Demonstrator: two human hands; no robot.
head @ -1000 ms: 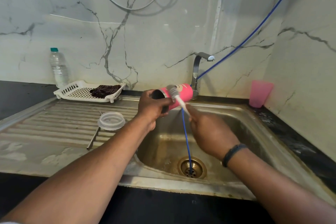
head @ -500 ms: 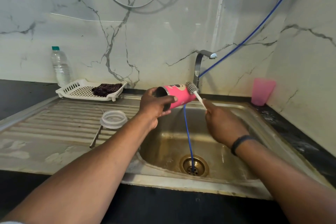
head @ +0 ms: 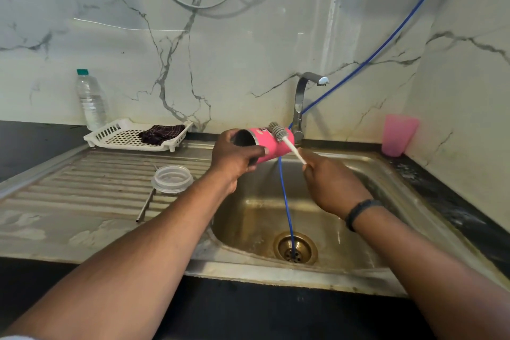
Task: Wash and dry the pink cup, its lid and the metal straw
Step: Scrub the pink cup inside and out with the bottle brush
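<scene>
— Steel sink nearest; what's above its basin?
— Left hand grips the pink cup on its side; right hand pinches a brush against it.
— Left of the sink?
— Lid and metal straw on the drainboard, touching; tap behind.

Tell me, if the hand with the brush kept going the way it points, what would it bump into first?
Probably the pink cup. The right hand points up and left along the brush, whose bristles already lie against the cup's side. Depth is hard to judge.
</scene>
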